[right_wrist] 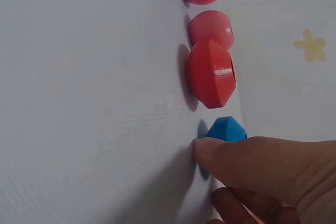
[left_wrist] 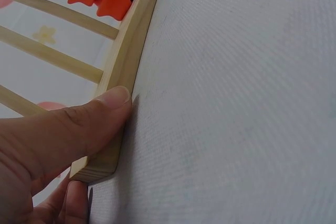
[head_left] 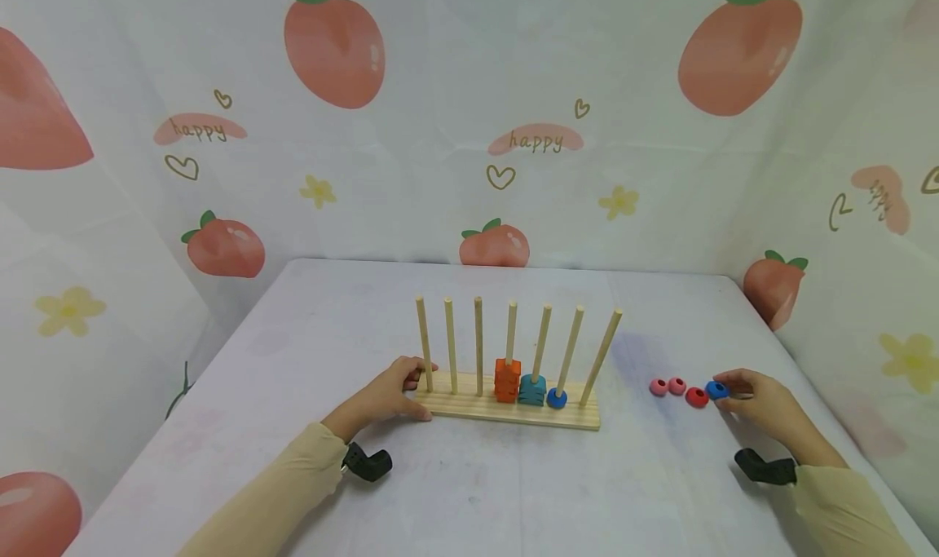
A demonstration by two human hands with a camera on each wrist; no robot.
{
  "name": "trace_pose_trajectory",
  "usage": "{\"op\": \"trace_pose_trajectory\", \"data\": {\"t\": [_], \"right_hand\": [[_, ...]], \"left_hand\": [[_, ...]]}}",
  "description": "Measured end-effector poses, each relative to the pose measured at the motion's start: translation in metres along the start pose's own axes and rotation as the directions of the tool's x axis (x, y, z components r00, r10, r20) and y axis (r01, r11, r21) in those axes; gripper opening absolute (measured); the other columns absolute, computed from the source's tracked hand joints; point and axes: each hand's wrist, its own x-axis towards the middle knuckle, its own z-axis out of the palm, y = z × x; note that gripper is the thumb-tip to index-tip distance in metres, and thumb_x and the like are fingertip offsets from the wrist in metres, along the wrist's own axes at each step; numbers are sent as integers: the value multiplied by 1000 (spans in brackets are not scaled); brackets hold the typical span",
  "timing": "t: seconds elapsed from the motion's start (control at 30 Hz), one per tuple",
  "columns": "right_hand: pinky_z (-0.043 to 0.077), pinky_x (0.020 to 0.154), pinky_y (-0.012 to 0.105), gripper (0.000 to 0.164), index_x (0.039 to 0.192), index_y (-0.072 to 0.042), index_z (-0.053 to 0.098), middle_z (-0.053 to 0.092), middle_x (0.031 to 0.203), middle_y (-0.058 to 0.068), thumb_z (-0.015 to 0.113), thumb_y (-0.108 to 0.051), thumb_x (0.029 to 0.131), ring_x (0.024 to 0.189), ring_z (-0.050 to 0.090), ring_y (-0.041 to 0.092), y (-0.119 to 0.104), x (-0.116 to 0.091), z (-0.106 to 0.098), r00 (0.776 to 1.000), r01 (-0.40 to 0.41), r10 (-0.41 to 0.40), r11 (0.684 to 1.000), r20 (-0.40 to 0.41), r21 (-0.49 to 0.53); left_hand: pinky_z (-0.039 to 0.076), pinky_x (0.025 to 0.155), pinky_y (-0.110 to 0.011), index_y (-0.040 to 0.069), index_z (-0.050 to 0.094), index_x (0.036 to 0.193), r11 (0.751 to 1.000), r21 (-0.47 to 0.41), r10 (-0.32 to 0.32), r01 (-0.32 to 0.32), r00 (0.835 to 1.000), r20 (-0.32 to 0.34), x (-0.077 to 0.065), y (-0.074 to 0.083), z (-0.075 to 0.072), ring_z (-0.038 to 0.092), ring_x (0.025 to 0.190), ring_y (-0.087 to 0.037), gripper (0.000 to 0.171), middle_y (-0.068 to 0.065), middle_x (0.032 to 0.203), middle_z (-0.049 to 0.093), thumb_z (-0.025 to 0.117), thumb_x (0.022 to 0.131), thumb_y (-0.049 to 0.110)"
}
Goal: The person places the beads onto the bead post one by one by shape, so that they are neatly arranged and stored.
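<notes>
A wooden peg board (head_left: 513, 414) with several upright pegs stands on the table. My left hand (head_left: 399, 390) grips its left end, thumb along the front edge and fingers behind, as the left wrist view shows. Orange star beads (head_left: 507, 380) are stacked on one peg, teal beads (head_left: 531, 391) on the peg beside it, and a blue bead (head_left: 557, 398) sits low on another. Off to the right, my right hand (head_left: 756, 398) pinches a second blue bead (right_wrist: 227, 128) at the table surface. A red bead (right_wrist: 211, 74) lies just beyond it.
Two pink beads (head_left: 667, 386) lie left of the red bead, in line with it. A white cloth (head_left: 513, 492) covers the table. Behind it hangs a backdrop (head_left: 440, 157) printed with peaches.
</notes>
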Motion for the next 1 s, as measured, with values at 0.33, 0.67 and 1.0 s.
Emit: {"op": "trace_pose_trajectory", "data": {"t": [0.33,0.67,1.0], "right_hand": [[53,83,53,52,124,9,51,56,119,34,69,-26,90,110,54,51,-18,0,-5,998,37,-37,999,-44,17],[56,78,39,49,124,3,56,62,115,27,68,-30,91,104,60,45,-73,-3,-12,957,209,-205,978,-205,-2],[39,76,-1,42,122,-3,58,63,115,18,68,-29,91,95,63,5,-131,-14,-13,889,352,-313,934,-335,60]], "left_hand": [[42,99,-42,-3,50,133,1000,-11,-1,1,1000,6,0,2,0,50,114,-27,75,-20,127,42,86,67,0],[41,100,-42,-1,50,134,1000,-1,-8,8,1000,7,-2,3,0,49,116,-28,75,-19,127,41,86,68,2],[40,101,-44,0,50,133,1000,12,-10,10,1000,4,-1,2,-1,49,117,-29,74,-18,125,43,86,68,3]]}}
